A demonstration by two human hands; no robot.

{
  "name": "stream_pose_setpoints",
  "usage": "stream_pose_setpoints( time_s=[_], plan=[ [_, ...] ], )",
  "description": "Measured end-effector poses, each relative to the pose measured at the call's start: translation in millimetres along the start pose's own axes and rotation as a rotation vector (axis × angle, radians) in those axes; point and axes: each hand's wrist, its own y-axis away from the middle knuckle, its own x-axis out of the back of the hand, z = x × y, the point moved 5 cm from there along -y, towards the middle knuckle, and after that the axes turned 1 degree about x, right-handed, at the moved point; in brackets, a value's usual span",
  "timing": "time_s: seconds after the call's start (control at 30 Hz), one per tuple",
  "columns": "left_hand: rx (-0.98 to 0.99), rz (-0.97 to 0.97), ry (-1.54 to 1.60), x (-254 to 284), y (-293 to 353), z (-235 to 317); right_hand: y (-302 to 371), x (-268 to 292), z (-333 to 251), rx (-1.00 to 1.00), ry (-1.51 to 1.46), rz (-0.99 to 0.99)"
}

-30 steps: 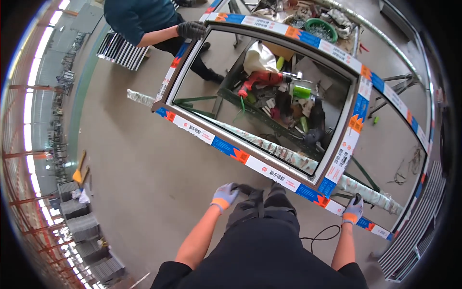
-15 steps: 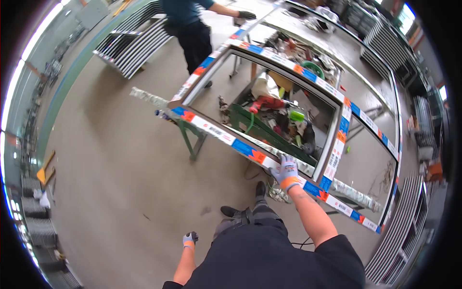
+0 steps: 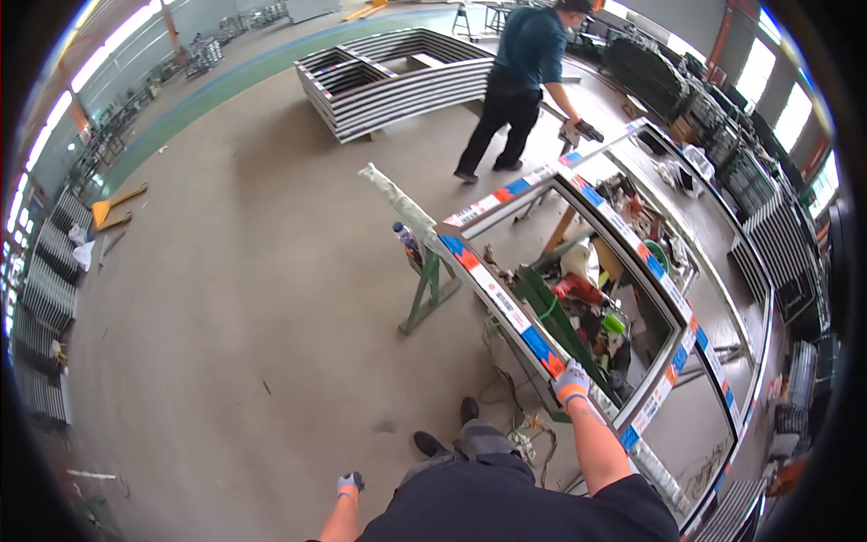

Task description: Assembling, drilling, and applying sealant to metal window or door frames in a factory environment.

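Note:
A large window frame, its rails covered with white, blue and orange protective tape, lies across supports on my right. My right hand, in a grey glove with an orange cuff, grips its near rail, fingers over the inner edge. Low on the left, my left hand hangs beside my body in a matching glove, fingers curled in, with nothing visible in it. Through the frame's opening I see tools and scraps, among them a red power tool and a bright green item.
A green trestle stands under the near corner, by a padded white bar and a bottle. Another person stands beyond, a gloved hand near the far corner. Stacked frames lie behind; a yellow pallet jack is far left.
My view has swung left, so the frame sits further right and appears more slanted. My right hand now wraps the rail instead of lying flatter on it. The other person shows more fully.

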Motion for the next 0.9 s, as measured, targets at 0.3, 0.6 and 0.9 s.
stream_pose_setpoints(
  time_s=[0.3, 0.6, 0.9],
  plan=[
    [0.056, 0.013, -0.078, -59, 5, 29, -16, 3, 24, 0.014, -0.045, -0.058],
    [-0.182, 0.017, -0.097, -196, 33, 167, -52, 23, 29, 0.212, -0.005, -0.147],
    [-0.234, 0.089, -0.233, -234, 56, 175, -81, 40, 23, 0.26, 0.013, -0.259]
  ],
)
